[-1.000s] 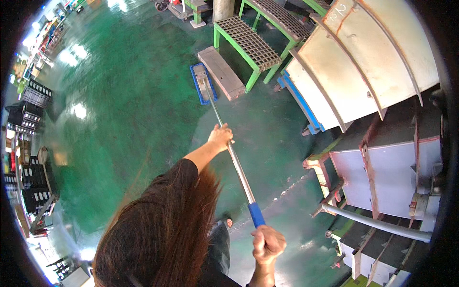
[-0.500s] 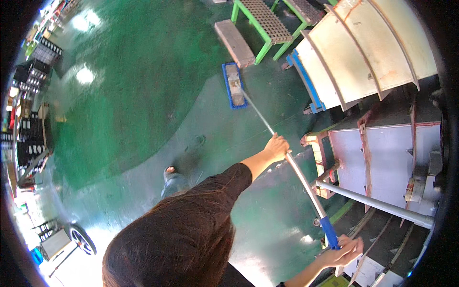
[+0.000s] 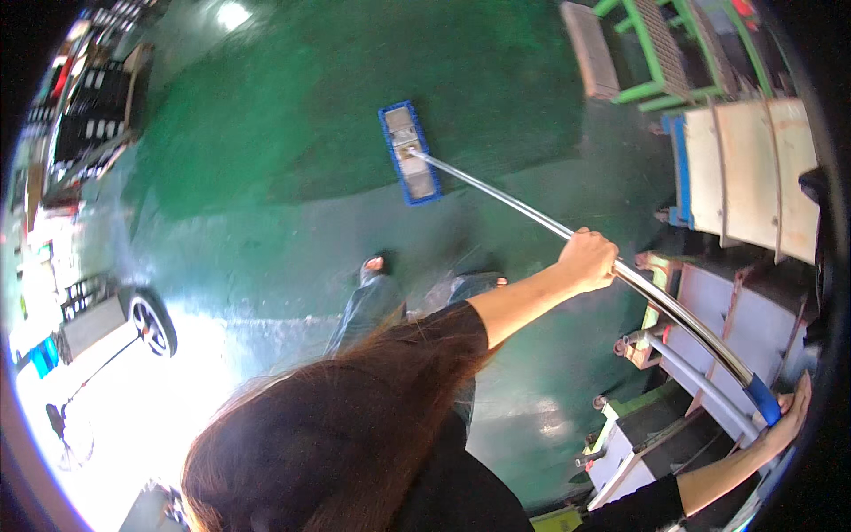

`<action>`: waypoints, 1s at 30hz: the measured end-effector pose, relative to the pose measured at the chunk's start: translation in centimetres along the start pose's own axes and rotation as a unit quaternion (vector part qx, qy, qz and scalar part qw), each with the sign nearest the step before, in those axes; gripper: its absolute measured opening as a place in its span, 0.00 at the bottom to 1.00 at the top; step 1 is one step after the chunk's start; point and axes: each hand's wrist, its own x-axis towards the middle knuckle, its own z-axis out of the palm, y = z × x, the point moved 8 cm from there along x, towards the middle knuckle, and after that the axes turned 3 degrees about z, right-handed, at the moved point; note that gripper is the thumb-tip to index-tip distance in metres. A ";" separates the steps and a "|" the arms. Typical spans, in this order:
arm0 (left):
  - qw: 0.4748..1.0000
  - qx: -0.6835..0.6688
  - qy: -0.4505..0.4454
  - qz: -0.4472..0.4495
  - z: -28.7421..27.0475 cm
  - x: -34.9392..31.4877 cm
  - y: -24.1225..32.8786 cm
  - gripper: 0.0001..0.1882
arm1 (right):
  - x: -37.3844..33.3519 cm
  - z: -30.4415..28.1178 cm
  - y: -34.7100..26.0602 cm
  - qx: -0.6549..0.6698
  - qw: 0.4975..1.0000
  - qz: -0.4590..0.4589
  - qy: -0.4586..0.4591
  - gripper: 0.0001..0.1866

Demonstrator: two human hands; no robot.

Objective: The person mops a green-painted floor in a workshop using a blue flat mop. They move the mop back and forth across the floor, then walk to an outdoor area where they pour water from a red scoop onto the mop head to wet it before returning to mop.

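My left hand point(image 3: 589, 259) is wrapped round the middle of a long metal pole, part of a flat mop point(image 3: 501, 193). At the pole's far end, its wide mop head point(image 3: 414, 160) with a blue fringe lies flat on the green floor. My right hand point(image 3: 787, 415) is at the blue grip point(image 3: 761, 399) on the pole's near end, far out to the right. Its fingers appear to bend round the grip's end, though the picture's rim partly hides them. Both my feet show on the floor behind the mop head.
On the right stand wheeled carts with pale panels point(image 3: 749, 168) and, beyond them, green-framed benches point(image 3: 651, 44) beside a low plank block point(image 3: 589, 53). Stacked black crates point(image 3: 93, 111) line the left side. A spoked wheel point(image 3: 152, 324) stands lower left in bright light.
The mop head has swept left, away from the plank block. Both hands have gone right and outward in the view with the pole. My view has turned left, and my second foot now shows.
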 end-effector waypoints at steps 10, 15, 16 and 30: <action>0.929 0.160 -0.003 -0.333 -16.3 -34.7 -35.5 0.16 | -39.8 39.2 -8.3 0.094 0.784 0.076 -0.609 0.16; 0.659 0.415 -0.151 -0.608 -22.6 -53.3 -47.4 0.33 | -63.3 44.8 -10.8 -0.036 0.619 0.079 -0.781 0.17; 0.613 0.452 -0.163 -0.627 -23.6 -54.5 -48.2 0.39 | -64.6 45.8 -11.4 -0.057 0.624 -0.025 -0.779 0.18; 0.977 0.100 -0.185 -0.033 14.1 -18.9 -3.6 0.26 | -23.0 3.7 17.3 -0.196 0.846 0.109 -0.484 0.12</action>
